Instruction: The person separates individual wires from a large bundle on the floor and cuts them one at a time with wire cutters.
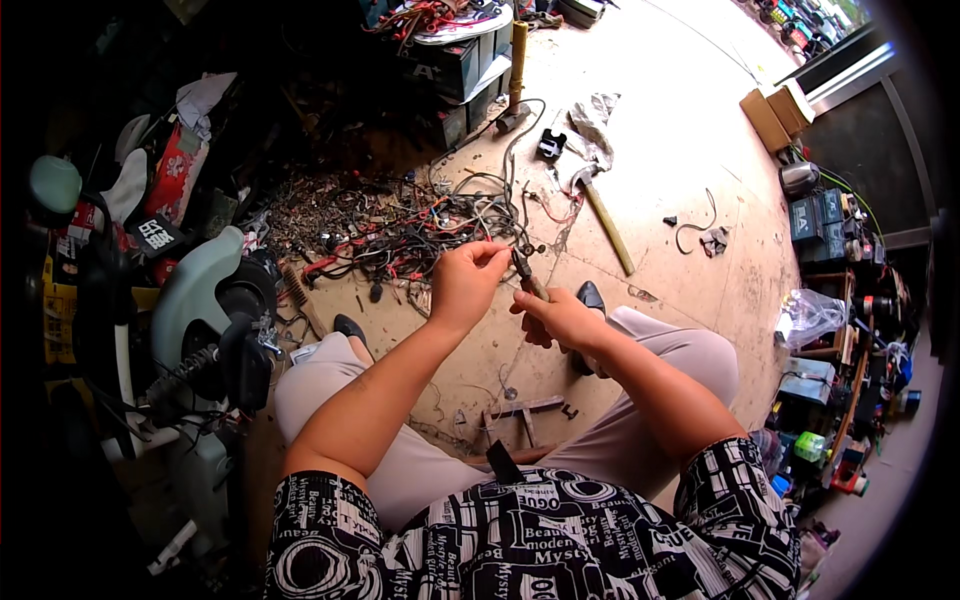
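The left hand (465,280) pinches a thin wire (497,243) between closed fingertips, just beside the right hand (560,318), which is closed around the handles of pliers (524,268) whose head meets the wire. Beyond both hands a wire tangle (400,225) lies on the floor (670,160).

Black-and-white printed short-sleeved top (540,545), lower centre; beige trousers (660,370), mid-frame; black pointed shoes (591,296); forearms bare.
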Tool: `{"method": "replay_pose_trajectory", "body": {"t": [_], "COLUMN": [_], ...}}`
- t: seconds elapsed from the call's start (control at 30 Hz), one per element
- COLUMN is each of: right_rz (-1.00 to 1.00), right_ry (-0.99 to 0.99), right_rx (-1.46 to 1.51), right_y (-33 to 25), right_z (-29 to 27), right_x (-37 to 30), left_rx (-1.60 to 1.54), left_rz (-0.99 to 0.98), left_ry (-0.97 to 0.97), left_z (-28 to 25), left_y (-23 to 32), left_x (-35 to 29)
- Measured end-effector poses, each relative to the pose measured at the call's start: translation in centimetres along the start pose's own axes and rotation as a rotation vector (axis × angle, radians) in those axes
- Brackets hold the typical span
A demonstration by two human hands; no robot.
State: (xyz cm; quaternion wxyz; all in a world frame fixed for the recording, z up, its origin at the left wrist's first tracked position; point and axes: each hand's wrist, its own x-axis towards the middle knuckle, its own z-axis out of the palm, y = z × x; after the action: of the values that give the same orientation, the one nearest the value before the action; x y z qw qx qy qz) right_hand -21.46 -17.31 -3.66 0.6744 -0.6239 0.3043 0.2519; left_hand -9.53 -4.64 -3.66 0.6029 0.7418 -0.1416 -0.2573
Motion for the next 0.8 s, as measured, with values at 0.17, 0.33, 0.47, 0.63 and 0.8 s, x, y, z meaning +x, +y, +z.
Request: {"method": "replay_pose_trajectory", "body": {"t": [0.17,0.33,0.47,0.63,0.8], "right_rz": [0.005,0.036,0.054,0.119,0.011], "right_ry": [0.007,0.06,0.066,0.188,0.279], "right_rx": [-0.037,-0.052,-0.088,-0.037,-0.379], "right_y": [-0.8,-1.3,-1.4,0.2,1.2], "right_z": [0.1,0.5,0.5,-0.6,-1.3], "right_x": [-0.6,-1.0,-1.0,0.3,0.9], "left_rx": [0.009,0.031,0.072,0.118,0.047], "left_rz": [0.0,-0.005,-0.034,-0.066,-0.111], "left_ry": [0.004,0.005,-0.023,-0.05,-0.087], "left_z": [0.1,0.0,-0.2,0.9,1.1], "left_y": [-0.3,-0.4,-0.5,-0.4,-0.1], "left_x": [0.2,0.2,0.1,0.3,-0.1]}}
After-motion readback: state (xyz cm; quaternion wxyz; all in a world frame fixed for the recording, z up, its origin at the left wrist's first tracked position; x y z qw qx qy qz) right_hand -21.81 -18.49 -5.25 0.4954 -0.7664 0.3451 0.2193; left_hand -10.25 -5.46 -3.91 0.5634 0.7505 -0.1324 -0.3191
